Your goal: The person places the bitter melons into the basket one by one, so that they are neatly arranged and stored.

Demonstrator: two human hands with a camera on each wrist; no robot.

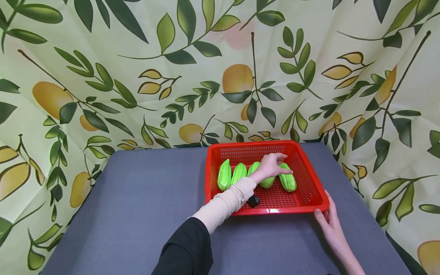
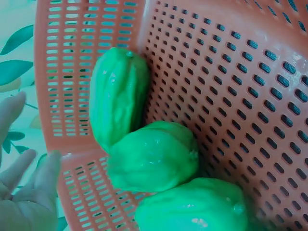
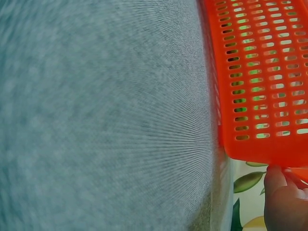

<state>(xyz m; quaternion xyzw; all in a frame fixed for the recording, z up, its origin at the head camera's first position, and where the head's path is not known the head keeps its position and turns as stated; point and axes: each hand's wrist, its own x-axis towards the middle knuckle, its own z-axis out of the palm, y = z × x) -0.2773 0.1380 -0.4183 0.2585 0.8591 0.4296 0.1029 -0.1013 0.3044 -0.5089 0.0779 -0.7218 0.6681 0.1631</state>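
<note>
A red plastic basket (image 1: 275,211) with slotted walls holds several bright green, ridged gourds that look like chayotes. My left hand (image 1: 271,166) is above them inside the basket, with thumb and fingers spread apart and nothing between them. The rightmost gourd (image 1: 288,181) lies just under its thumb; the left sleeve and hand partly cover the middle gourds. In the left wrist view, three gourds (image 2: 120,98) lie near a basket wall, with the left fingers (image 2: 45,178) off to the side. My right hand (image 1: 330,225) grips the basket's front right corner, thumb at the rim.
The basket stands on a grey cloth-covered table (image 1: 154,198), toward its back right. A curtain (image 1: 206,76) printed with leaves and fruit hangs behind and at both sides. A small black device (image 1: 253,201) sits beneath the left wrist.
</note>
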